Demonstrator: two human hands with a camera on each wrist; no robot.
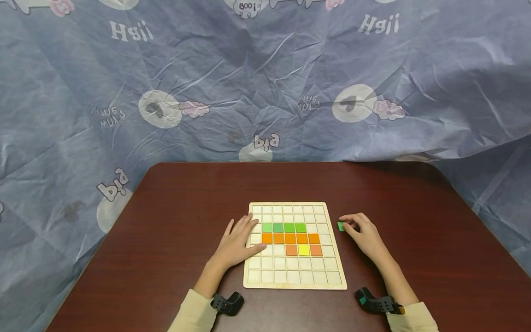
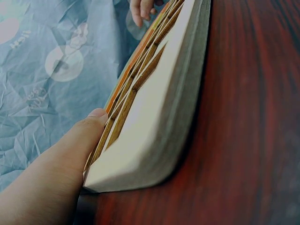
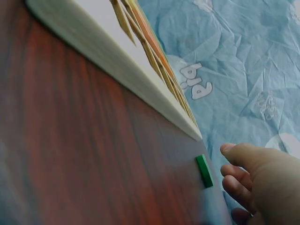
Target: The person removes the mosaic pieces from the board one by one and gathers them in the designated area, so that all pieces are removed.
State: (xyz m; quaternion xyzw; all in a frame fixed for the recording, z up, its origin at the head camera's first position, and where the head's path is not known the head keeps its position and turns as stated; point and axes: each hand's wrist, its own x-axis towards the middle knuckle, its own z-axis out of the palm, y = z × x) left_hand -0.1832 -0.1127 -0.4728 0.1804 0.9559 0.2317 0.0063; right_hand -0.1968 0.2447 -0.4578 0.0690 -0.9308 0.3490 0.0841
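Observation:
A pale wooden grid board [image 1: 294, 285] lies on the table, with coloured square tiles in some of its cells. One row holds several green tiles [image 1: 289, 228]; under it runs a row of orange tiles [image 1: 291, 238]. Lower still, a yellow tile [image 1: 303, 250] sits between two orange-red ones. My left hand [image 1: 237, 244] rests on the board's left edge, fingers spread and thumb over a cell. Right of the board, my right hand [image 1: 365, 235] hovers with bent fingers beside a loose green tile [image 3: 204, 171]. That tile lies on the tabletop, apart from the thumb in the right wrist view.
A dark reddish-brown table [image 1: 191, 198] carries the board. Behind it hangs a crumpled blue printed cloth [image 1: 232, 83]. Each wrist wears a black band with a camera [image 1: 227, 304].

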